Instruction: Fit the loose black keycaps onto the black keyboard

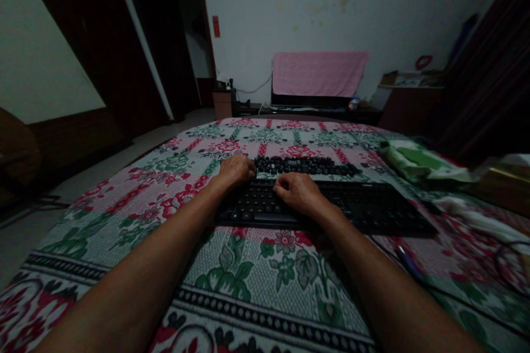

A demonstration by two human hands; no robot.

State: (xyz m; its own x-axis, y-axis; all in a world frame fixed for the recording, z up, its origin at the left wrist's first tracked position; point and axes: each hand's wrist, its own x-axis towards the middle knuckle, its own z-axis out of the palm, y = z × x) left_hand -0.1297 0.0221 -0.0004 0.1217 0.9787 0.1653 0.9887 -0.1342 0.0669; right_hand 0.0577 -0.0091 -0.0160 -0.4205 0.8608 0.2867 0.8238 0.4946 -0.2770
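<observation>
A black keyboard lies on a bed covered with a floral red, green and white spread. A second, smaller black keyboard or strip of keys lies just behind it. My left hand rests at the near keyboard's far left corner, fingers curled down toward the gap between the two keyboards. My right hand lies on the near keyboard's keys, fingers bent and pressed on them. What either hand holds, if anything, is hidden in the dim light.
A green and white bag lies at the right, with more clutter and a dark cable beyond. A pen lies near my right forearm. Behind the bed stands a low unit with a pink cloth. Floor runs along the left.
</observation>
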